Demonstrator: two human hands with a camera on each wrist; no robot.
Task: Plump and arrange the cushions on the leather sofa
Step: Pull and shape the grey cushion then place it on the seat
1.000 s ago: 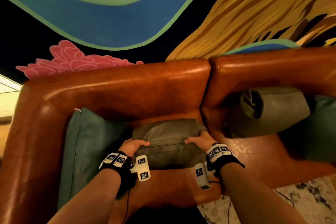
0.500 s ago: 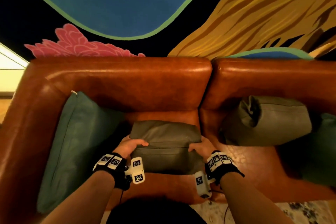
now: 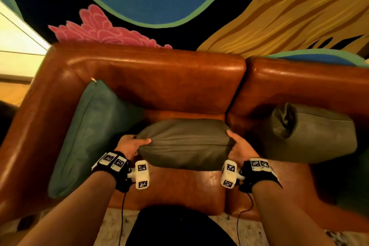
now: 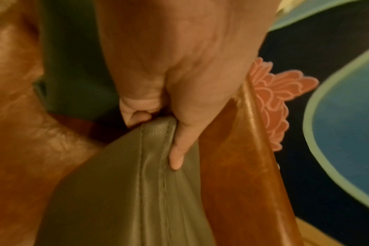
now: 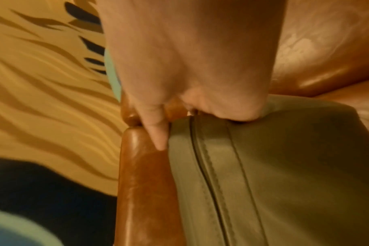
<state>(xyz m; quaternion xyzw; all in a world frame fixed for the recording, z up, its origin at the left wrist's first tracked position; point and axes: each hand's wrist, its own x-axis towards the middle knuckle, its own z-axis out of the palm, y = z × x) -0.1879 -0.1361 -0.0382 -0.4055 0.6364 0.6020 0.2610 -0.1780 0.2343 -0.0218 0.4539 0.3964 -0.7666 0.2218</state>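
Observation:
A grey-olive leather cushion (image 3: 183, 144) is held between my hands above the left seat of the brown leather sofa (image 3: 159, 82). My left hand (image 3: 132, 144) grips its left end, thumb on top. My right hand (image 3: 238, 146) grips its right end. In the left wrist view my left hand (image 4: 169, 126) has the thumb along the cushion (image 4: 126, 191) by its seam, the other fingers curled under the corner. In the right wrist view my right hand (image 5: 192, 113) clamps the cushion (image 5: 274, 166) edge, one finger pointing down its side.
A teal cushion (image 3: 89, 132) leans against the left armrest. A second grey cushion (image 3: 311, 132) rests on the right seat against the backrest, with a dark teal one (image 3: 357, 175) at the far right edge. Patterned carpet (image 3: 249, 229) lies under me in front of the sofa.
The grey cushion has been raised off the seat and squeezed inward, so it looks fuller and rounder. Both hands kept their grip on its ends. The camera tilted further down.

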